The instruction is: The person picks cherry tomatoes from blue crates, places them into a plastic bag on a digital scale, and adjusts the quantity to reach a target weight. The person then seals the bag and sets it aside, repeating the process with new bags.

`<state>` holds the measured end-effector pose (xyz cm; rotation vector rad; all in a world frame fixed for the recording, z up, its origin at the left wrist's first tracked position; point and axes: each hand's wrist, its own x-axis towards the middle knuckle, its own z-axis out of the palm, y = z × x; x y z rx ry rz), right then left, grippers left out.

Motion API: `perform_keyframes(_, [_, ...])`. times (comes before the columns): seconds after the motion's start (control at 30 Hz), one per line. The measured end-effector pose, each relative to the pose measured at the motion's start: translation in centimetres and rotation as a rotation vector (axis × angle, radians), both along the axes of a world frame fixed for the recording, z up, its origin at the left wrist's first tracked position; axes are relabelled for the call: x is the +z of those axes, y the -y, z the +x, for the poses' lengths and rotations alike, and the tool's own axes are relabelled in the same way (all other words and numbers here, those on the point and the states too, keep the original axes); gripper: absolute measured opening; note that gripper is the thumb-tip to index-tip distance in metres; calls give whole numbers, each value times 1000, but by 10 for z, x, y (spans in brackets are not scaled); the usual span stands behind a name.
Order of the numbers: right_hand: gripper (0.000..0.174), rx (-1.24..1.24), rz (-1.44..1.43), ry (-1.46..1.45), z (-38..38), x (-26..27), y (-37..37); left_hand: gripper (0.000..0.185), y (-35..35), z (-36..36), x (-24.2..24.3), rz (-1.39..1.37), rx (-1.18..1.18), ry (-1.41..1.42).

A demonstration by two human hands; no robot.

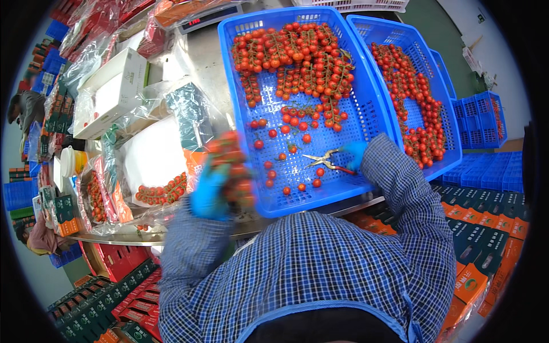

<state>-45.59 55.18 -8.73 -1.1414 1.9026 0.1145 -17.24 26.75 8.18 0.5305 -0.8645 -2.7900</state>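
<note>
My left hand (210, 191), in a blue glove and blurred by motion, holds a cluster of cherry tomatoes on the vine (233, 169) at the left rim of a blue plastic crate (276, 210). My gloved right hand (354, 153) grips pruning shears with red handles (326, 161), their blades apart, over the crate's near end. Tomato trusses (300, 47) fill the far part of that crate. Single loose tomatoes (301, 187) lie scattered near the shears. Left of my left hand, a truss (163, 191) rests along the near edge of a box lined with white paper (154, 143).
A second blue crate with tomatoes (452, 141) stands against the first on the right. A digital scale (210, 19) is at the back. An open white carton (111, 92) and plastic-wrapped packages crowd the left. Stacked cartons (480, 240) flank me; two people (30, 107) are far left.
</note>
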Motion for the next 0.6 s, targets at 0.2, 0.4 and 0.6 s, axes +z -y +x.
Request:
perform_keyframes(0.2, [64, -803, -330, -276, -79, -58, 71, 51, 189, 84, 4, -995, 193, 513])
perform_keyframes(0.4, [65, -834, -161, -248, -84, -84, 99, 64, 286, 139, -63, -1414, -719, 1048])
perform_keyframes(0.6, [65, -706, -55, -169, -54, -57, 72, 66, 296, 162, -104, -1551, -731, 857])
